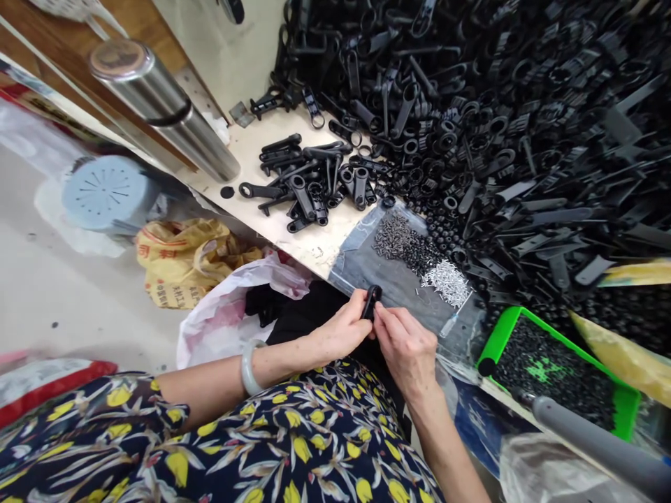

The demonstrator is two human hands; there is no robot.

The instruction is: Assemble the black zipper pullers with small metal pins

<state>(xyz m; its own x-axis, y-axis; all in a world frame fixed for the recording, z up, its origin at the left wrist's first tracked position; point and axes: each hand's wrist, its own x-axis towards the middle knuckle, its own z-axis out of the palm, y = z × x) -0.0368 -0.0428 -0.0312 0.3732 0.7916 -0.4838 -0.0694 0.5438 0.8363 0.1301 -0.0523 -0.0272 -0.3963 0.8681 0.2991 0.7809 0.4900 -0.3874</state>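
Note:
My left hand (343, 327) is closed around a black plastic part (372, 300) with a ringed end, held just past the near edge of the table. Against that part's right side, the fingertips of my right hand (406, 342) are pinched together; whatever lies between them is hidden. Beyond my hands a dark mat (361, 262) carries a heap of silvery pins (447, 281) and small dark pieces (401, 237). A thin screwdriver (455, 318) with a clear handle lies right of my right hand. Similar black handle-like parts (309, 181) form a loose pile at the left.
A huge heap of black plastic parts (472, 119) fills the back and right. To the right stands a green tray (506, 328) of small black pieces, near a grey bar (587, 433). A steel flask (172, 112) stands left. Bags (193, 258) and a blue stool (105, 192) are below.

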